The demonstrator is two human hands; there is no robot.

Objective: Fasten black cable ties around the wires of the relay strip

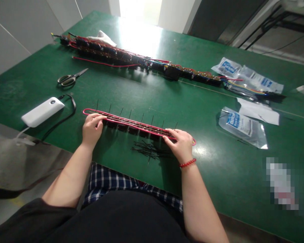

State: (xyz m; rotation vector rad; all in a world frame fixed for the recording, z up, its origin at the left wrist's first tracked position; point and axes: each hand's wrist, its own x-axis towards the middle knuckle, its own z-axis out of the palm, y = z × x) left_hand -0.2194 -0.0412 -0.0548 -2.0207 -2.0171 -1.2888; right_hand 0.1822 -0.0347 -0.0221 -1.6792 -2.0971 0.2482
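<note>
A long black strip with red wires (134, 124) running along its top lies across the table in front of me. Several thin black cable ties (152, 120) stand up along its far side. Near the strip's left end, my left hand (92, 127) is closed on it, thumb and fingers at the near edge. My right hand (179, 141), with a red bead bracelet at the wrist, grips the right end. Red wire loops stick out past both hands. On the near side, a loose pile of black cable ties (148, 149) lies on the table.
Longer wired black strips (142, 60) stretch across the back of the green table (111, 87). Scissors (68, 79) and a white power bank (43, 112) with a cable are at left. Plastic bags (243, 126) and white paper (259, 111) lie at right; a blurred-out item is at far right.
</note>
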